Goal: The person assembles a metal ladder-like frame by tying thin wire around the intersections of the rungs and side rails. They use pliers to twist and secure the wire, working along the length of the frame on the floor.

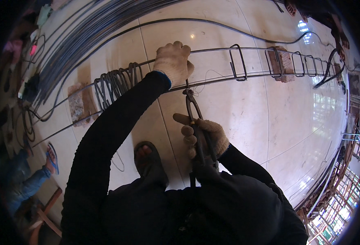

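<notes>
My left hand (172,60), in a pale knit glove, is closed over the upper long steel bar (212,50) of a rebar cage lying across the tiled floor. My right hand (204,136), also gloved, grips the handles of dark metal pincers (193,107). The pincer jaws meet the lower long bar just below my left hand, where thin tie wire (206,77) loops out. A bunch of bent stirrups (116,83) is stacked on the bars to the left of my left hand. Several spaced stirrups (238,63) stand on the bars to the right.
Two brick blocks (78,105) (281,63) prop the cage off the floor. A bundle of long bars (86,28) runs along the upper left. My sandalled foot (146,157) stands below the cage. Another person's legs in jeans (23,179) are at the lower left.
</notes>
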Available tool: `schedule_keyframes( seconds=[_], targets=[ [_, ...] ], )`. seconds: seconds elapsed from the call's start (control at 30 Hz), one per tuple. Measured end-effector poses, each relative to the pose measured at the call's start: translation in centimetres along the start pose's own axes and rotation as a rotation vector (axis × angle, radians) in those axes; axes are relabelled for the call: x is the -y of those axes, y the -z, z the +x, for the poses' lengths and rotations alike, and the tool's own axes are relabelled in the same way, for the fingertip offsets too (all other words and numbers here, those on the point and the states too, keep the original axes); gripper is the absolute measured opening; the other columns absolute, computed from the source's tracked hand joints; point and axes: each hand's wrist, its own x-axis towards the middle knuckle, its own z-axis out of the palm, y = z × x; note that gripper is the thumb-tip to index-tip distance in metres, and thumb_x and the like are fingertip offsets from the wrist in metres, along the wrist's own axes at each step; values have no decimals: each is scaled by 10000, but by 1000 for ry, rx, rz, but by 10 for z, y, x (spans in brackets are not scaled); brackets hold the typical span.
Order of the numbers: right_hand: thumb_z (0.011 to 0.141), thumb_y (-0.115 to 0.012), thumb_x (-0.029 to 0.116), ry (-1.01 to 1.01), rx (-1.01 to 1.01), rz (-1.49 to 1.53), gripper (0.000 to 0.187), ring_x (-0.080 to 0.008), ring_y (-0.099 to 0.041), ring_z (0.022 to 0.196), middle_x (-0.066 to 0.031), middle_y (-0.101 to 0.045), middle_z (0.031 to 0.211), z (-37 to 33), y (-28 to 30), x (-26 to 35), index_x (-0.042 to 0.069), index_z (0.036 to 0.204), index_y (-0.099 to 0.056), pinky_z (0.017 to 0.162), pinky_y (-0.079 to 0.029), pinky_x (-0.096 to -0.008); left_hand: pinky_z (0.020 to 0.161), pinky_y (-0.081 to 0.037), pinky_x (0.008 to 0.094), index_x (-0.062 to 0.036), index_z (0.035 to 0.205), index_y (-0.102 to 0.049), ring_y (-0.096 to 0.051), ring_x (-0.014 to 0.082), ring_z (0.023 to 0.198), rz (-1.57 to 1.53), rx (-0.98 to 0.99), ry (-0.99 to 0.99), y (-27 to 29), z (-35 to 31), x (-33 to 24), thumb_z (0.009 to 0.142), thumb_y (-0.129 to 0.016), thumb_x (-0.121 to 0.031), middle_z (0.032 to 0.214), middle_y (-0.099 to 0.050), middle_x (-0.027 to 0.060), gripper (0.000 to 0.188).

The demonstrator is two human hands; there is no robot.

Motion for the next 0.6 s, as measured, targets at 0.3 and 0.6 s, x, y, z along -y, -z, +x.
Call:
schedule_keyframes(
  seconds=[0.3, 0.6],
  targets=[
    [1175, -561, 350, -96, 41, 169, 312, -95, -495, 691, 40, -512, 875, 2, -5, 8, 93, 1351, -544, 619, -494, -348, 977, -593, 542, -31, 1196, -723, -720, 366, 1128, 30, 4, 15, -2, 1, -1, 932, -696, -257, 1204, -708, 185, 349],
    [1147, -552, 245, -318, -859, -1815, 240, -223, -684, 794, -58, -669, 915, 14, -64, 39, 26, 1161, -649, 710, -578, -441, 939, -602, 528, -29, 1160, -722, -723, 366, 1089, 1, -21, 4, -6, 2, 3, 935, -690, -261, 1171, -706, 185, 325]
  ],
)
